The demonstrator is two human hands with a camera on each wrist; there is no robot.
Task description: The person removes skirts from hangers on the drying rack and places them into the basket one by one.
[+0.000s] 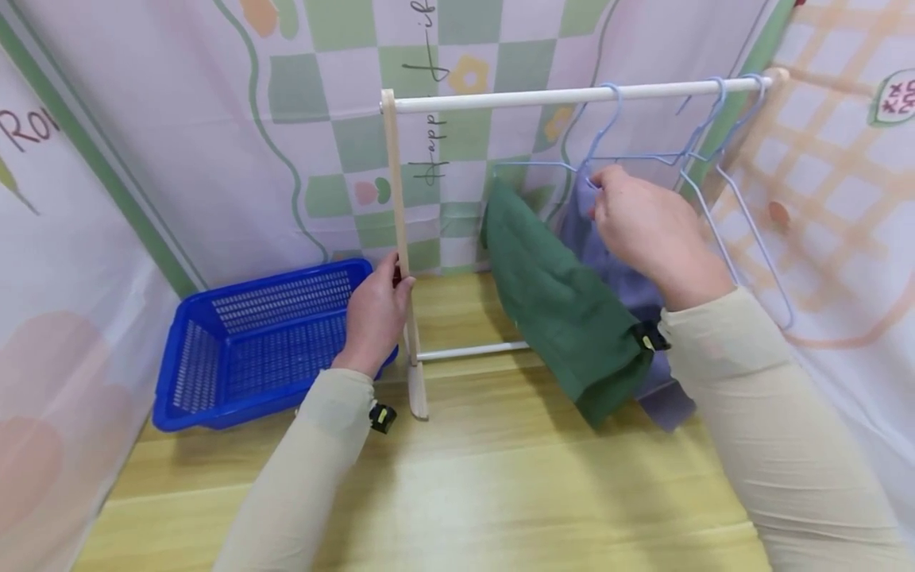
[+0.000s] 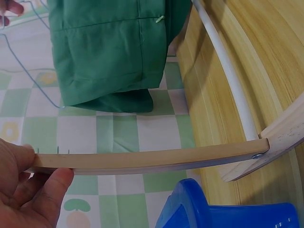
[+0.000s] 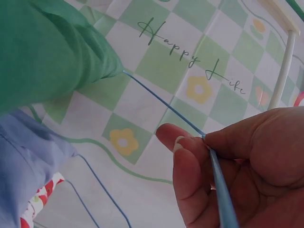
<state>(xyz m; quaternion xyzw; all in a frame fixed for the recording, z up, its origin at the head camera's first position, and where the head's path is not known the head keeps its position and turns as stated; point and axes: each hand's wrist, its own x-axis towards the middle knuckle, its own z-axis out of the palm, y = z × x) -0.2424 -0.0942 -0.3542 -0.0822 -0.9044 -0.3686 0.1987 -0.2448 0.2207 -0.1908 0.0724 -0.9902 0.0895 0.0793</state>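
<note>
My left hand (image 1: 375,322) grips the wooden upright (image 1: 395,183) of a small clothes rack, thumb and fingers on either side of it in the left wrist view. With thumb and fingers, my right hand (image 1: 643,230) pinches a light blue wire hanger (image 3: 164,102) just below its hook. That hook lies over the white top rod (image 1: 500,99). A green garment (image 1: 550,294) drapes from the hanger's left part, its seams showing in the left wrist view. Behind it hangs a bluish-purple garment (image 1: 668,405), partly hidden by the green one and my right hand.
A blue plastic basket (image 1: 189,306) stands left of the rack on the wood-grain table (image 1: 465,485). More blue hangers (image 1: 750,222) hang at the rod's right end. A red-and-white patterned cloth (image 3: 42,194) shows in the right wrist view. Printed curtains surround the table.
</note>
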